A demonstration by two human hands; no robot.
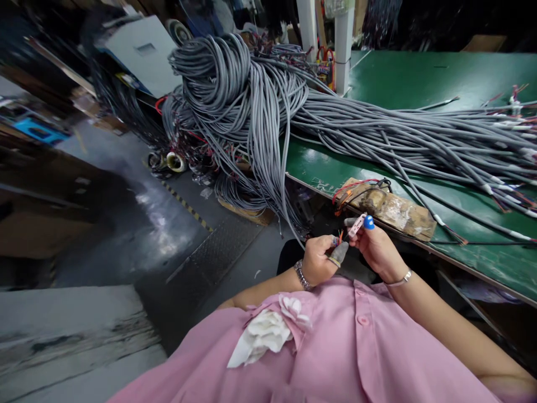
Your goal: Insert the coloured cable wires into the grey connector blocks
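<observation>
A big green table (415,78) runs along the far side and off to the right. A huge heap of grey cables (268,106) lies across it and hangs down over its near edge. A lumpy block of wood (405,215) sits at that edge, just beyond the hands. The left hand (319,262) and the right hand (380,252) are close together in front of the pink shirt (331,336). The right hand pinches a small pink piece (356,225) at its fingertips; the piece sticks out toward the left hand, and its far end is free. The left hand is closed on some thin wires (340,238), and their orange ends poke out near the pink piece. I cannot tell if the wires touch it. A grey cover (339,254) is on a left finger, and a blue cap (368,222) is on the right hand.
</observation>
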